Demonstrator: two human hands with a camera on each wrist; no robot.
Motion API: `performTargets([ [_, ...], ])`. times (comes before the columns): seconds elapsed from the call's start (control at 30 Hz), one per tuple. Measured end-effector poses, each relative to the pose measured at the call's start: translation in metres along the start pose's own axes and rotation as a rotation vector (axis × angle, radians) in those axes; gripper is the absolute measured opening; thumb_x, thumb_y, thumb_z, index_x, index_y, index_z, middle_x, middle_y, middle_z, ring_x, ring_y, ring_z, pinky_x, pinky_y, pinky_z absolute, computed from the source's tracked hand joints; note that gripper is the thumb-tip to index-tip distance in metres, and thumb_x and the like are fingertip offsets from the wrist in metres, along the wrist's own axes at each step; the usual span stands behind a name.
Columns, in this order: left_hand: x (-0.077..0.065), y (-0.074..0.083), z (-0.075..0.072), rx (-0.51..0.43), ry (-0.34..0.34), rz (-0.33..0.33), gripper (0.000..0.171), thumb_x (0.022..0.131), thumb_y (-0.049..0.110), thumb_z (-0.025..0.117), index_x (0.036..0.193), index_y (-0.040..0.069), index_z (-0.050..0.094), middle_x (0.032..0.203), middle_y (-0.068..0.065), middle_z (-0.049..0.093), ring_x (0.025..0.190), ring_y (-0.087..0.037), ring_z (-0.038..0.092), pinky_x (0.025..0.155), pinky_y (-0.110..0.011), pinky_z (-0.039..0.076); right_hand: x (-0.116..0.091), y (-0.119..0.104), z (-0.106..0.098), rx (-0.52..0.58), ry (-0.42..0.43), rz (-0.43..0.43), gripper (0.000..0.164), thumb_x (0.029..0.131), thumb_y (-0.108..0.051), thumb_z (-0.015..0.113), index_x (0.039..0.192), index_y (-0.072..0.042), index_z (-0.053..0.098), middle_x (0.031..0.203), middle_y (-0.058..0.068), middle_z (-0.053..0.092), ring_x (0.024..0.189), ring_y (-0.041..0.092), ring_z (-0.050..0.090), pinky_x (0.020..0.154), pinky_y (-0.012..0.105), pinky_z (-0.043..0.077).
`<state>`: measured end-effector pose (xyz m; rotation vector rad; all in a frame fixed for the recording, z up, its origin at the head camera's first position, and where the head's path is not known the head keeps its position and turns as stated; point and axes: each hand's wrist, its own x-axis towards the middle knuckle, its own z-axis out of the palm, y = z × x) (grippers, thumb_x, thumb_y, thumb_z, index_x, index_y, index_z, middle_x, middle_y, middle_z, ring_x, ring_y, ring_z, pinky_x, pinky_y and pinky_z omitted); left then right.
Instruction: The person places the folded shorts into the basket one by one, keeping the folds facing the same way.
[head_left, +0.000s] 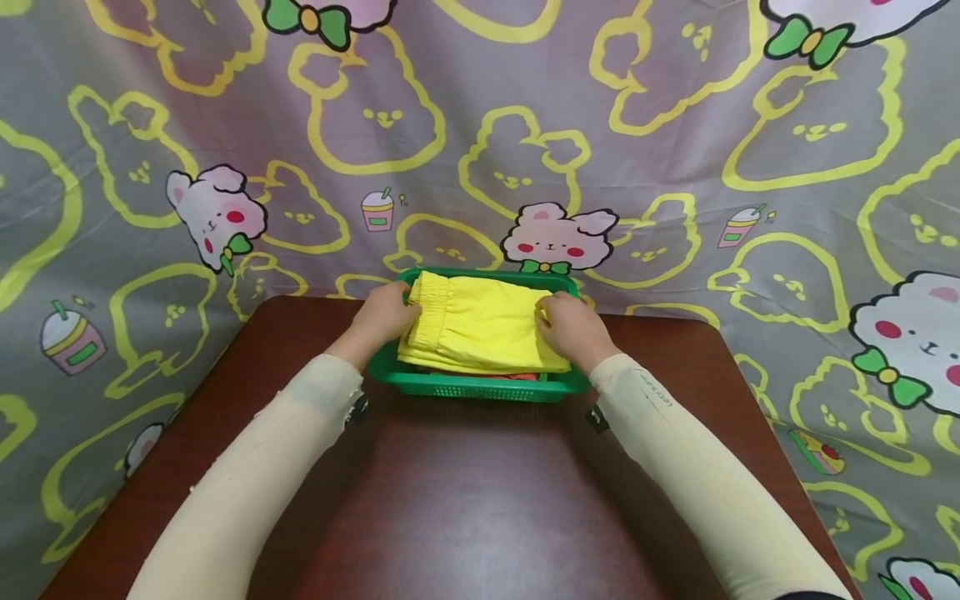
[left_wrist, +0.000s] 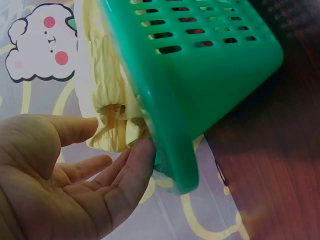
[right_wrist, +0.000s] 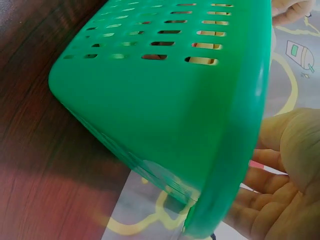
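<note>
Folded yellow pants [head_left: 487, 325], possibly shorts, lie on top in a green plastic basket [head_left: 480, 387]. Their gathered elastic waistband faces left. At that end is my left hand [head_left: 388, 315]; the left wrist view shows its thumb and fingers apart, the fingertips by the waistband and the basket rim. My right hand [head_left: 573, 327] is at the pants' other end, over the basket's right side. In the right wrist view its fingers extend loosely, with their tips hidden behind the rim. Red cloth [head_left: 517, 377] peeks out under the pants.
The basket stands at the far edge of a dark brown wooden table [head_left: 480, 492]. Behind it hangs a grey curtain [head_left: 450, 158] with yellow outlines and cartoon bears. The near tabletop shows glossy wood.
</note>
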<state>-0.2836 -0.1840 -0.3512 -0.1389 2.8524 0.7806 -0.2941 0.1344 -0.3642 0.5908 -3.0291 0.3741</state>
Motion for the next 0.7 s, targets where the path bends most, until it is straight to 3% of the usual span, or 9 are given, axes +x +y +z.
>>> performTargets([
  [0.07,-0.002,-0.001,-0.001,0.012,0.019,0.006,0.062,0.105,0.035,0.053,0.158,0.008,0.037,0.146,-0.017,0.055,0.091,-0.031,0.061,0.079,-0.046,0.050,-0.001,-0.001,0.000,0.011,-0.009,-0.002,0.033,0.103,-0.024,0.059,0.127,-0.005,0.070,0.122,0.014,0.068,0.111,0.030,0.063,0.099,0.049,0.053],
  [0.17,-0.005,-0.002,-0.003,0.042,0.057,0.026,0.059,0.104,0.035,0.055,0.155,0.009,0.041,0.130,-0.015,0.063,0.088,-0.027,0.058,0.076,-0.043,0.048,-0.003,-0.001,-0.001,0.026,-0.017,-0.002,0.033,0.103,-0.025,0.059,0.128,-0.005,0.069,0.124,0.013,0.068,0.113,0.030,0.062,0.100,0.050,0.052],
  [0.27,-0.008,-0.003,-0.004,0.043,0.083,0.063,0.056,0.104,0.034,0.056,0.152,0.007,0.046,0.125,-0.015,0.064,0.093,-0.029,0.059,0.077,-0.044,0.049,-0.006,-0.001,-0.002,0.031,-0.012,-0.001,0.035,0.103,-0.025,0.059,0.130,-0.005,0.068,0.126,0.014,0.067,0.114,0.030,0.062,0.102,0.050,0.051],
  [0.53,-0.017,-0.009,-0.003,0.024,0.133,0.161,0.051,0.103,0.029,0.058,0.146,0.003,0.052,0.134,-0.019,0.062,0.111,-0.032,0.062,0.091,-0.051,0.052,-0.013,-0.002,-0.009,0.056,-0.003,-0.014,0.036,0.101,-0.025,0.062,0.130,-0.005,0.067,0.129,0.014,0.066,0.119,0.030,0.062,0.104,0.050,0.050],
  [0.7,-0.021,-0.014,-0.002,0.012,0.130,0.271,0.046,0.101,0.026,0.063,0.142,0.004,0.058,0.133,-0.018,0.064,0.116,-0.034,0.063,0.094,-0.051,0.053,-0.022,-0.003,-0.014,0.083,0.033,-0.021,0.035,0.100,-0.022,0.065,0.129,-0.004,0.068,0.128,0.014,0.065,0.118,0.032,0.062,0.103,0.051,0.051],
])
